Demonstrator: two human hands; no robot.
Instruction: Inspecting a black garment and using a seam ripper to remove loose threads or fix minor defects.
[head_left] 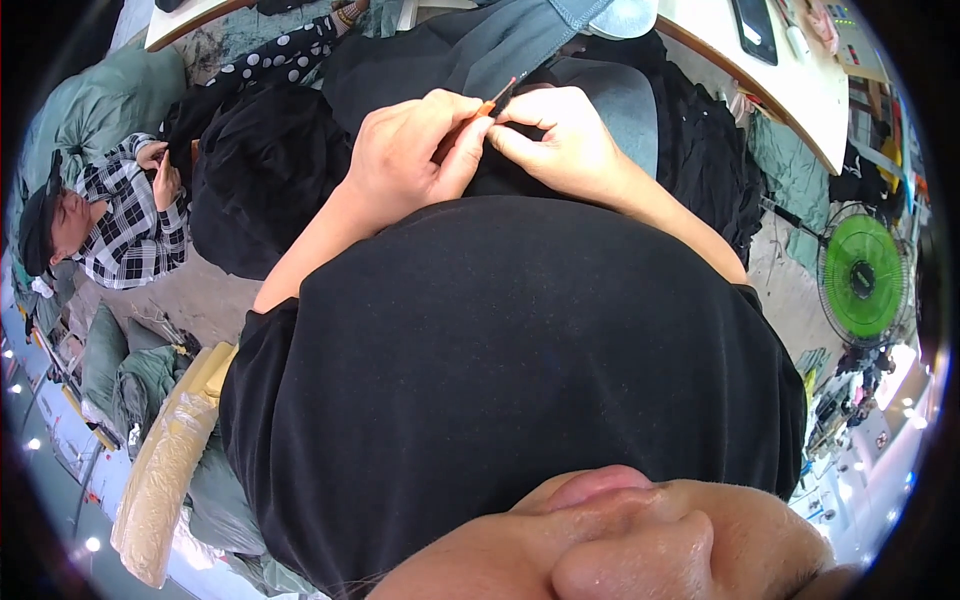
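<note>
My left hand (415,140) is closed around an orange-handled seam ripper (487,107), whose thin metal end and red tip point up and to the right. My right hand (560,130) pinches a small piece of black fabric (506,97) right beside the blade. The two hands almost meet in front of my chest. Behind them, dark grey cloth (430,60) spreads across, with a bluish strip of fabric (520,35) over it. Exactly where the blade meets the fabric is hidden by my fingers.
A white table (800,95) with a phone (755,30) stands at the far right. Heaps of black cloth (265,170) lie at left, near a seated person in a checked shirt (135,215). A green fan (862,278) is at right; a plastic-wrapped roll (165,470) lies lower left.
</note>
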